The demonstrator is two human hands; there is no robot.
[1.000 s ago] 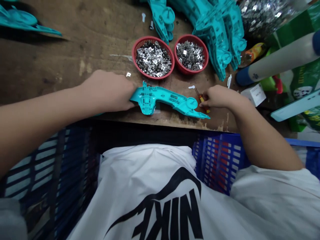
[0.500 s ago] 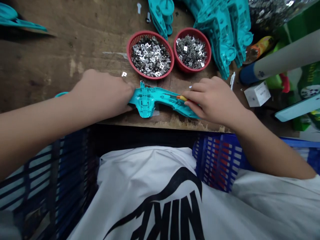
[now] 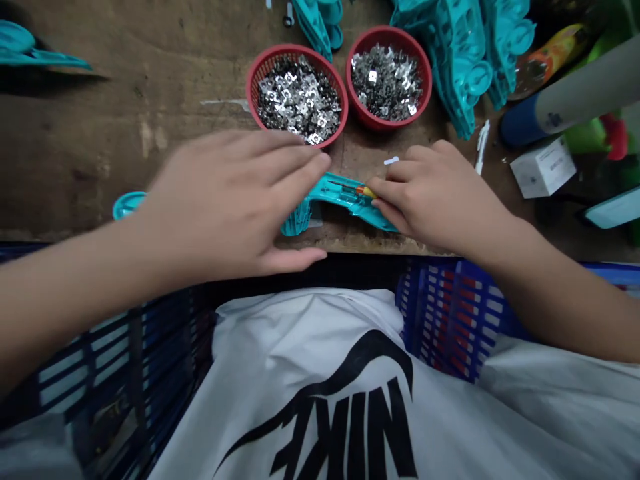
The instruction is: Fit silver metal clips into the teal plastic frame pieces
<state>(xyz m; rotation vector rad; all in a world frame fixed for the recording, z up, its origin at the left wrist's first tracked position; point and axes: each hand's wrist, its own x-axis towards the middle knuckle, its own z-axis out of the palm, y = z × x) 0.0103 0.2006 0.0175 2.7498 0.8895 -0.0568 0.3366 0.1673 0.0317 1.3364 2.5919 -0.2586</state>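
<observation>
A teal plastic molded part (image 3: 331,189) lies near the front edge of the wooden table. Over its left portion my left hand (image 3: 245,200) is open, fingers stretched to the right and thumb apart, hiding much of the part. Whether the hand touches it I cannot tell. My right hand (image 3: 420,190) is closed around a small screwdriver (image 3: 367,192) with a yellow and orange handle. Its thin shaft points left along the part's upper face. Just beyond the hands stand two red baskets, the left basket (image 3: 253,107) and the right basket (image 3: 356,115), both filled with small metal clips.
More teal parts (image 3: 457,73) are stacked at the back right, and another (image 3: 35,53) lies far left. A white pen (image 3: 483,147), a small white box (image 3: 545,168) and a white-and-blue tube (image 3: 565,110) stand at right. Blue plastic crates (image 3: 450,313) flank my lap.
My left hand has let go of the teal part's left end, opened and moved right over it. The right hand keeps the screwdriver at nearly the same spot. The view has shifted slightly.
</observation>
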